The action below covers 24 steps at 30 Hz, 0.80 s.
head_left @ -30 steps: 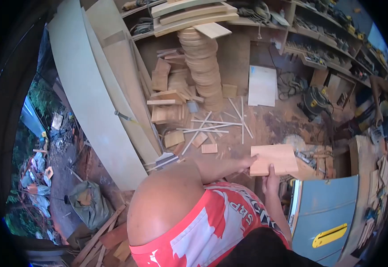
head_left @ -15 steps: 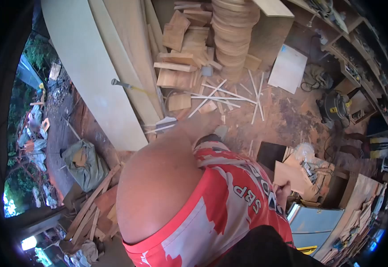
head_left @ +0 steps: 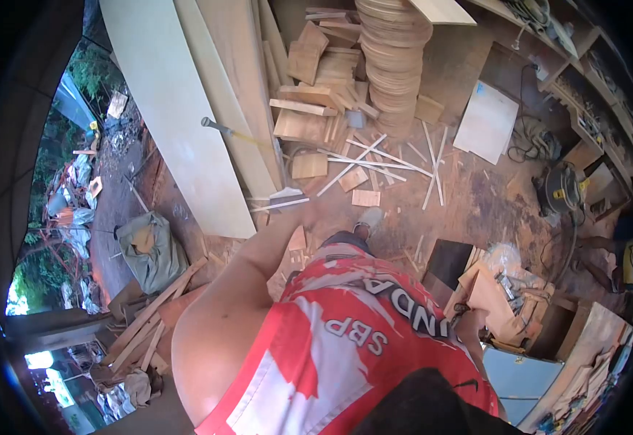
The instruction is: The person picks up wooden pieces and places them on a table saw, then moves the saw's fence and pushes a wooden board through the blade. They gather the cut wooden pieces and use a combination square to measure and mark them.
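Note:
My bare left arm reaches down and forward. My left hand (head_left: 303,214) is low over the floor, close to a thin white strip (head_left: 280,205) and a small wood offcut (head_left: 298,238). It is small and smeared, so its fingers do not show clearly. At my right side, my right hand (head_left: 470,320) is closed at the lower edge of a flat wooden board (head_left: 489,296). The board is tilted in front of a cluttered work surface carrying a clear plastic bag (head_left: 503,257) and a metal tool (head_left: 509,288).
Long panels (head_left: 179,123) lean at the left. Stacked round wooden discs (head_left: 395,69) stand beside piled blocks (head_left: 316,94). Loose white strips (head_left: 374,161) cross on the floor. A shop vacuum (head_left: 559,190) sits at the right, near another person's legs (head_left: 598,254). A blue cabinet (head_left: 516,373) is close by my right.
My view has shifted, and my torso and left shoulder sit lower. My left forearm now shows more fully. The board at my right hand has tilted, and a floor offcut has come into sight.

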Available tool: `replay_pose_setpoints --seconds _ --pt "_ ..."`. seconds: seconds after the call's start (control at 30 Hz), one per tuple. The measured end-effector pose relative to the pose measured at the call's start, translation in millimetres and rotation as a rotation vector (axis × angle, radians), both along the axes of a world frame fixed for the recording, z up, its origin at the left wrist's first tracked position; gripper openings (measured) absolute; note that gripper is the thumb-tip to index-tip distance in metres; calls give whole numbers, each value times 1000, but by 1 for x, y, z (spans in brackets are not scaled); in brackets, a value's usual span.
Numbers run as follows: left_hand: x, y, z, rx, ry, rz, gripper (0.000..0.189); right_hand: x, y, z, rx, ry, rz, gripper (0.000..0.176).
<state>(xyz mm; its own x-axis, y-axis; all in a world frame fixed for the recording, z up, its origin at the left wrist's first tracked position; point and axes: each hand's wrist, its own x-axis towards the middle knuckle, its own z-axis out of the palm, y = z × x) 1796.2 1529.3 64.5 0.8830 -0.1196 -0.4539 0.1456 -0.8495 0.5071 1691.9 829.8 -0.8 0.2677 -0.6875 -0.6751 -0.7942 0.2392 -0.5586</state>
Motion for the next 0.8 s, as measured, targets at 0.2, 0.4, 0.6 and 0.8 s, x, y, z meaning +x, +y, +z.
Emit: replay_pose_setpoints --seconds 0.2,0.4,0.6,0.8 --pt "-91 2 9 -70 147 249 35 47 50 59 -213 184 -494 85" --pt "-122 27 -5 -88 297 449 29 38 43 27 -309 216 -229 88" --pt "-84 62 -36 -193 118 255 30 71 119 21 -497 97 108 87" --pt "-65 143 -81 -565 41 413 37 130 193 4 -467 -142 533 79"
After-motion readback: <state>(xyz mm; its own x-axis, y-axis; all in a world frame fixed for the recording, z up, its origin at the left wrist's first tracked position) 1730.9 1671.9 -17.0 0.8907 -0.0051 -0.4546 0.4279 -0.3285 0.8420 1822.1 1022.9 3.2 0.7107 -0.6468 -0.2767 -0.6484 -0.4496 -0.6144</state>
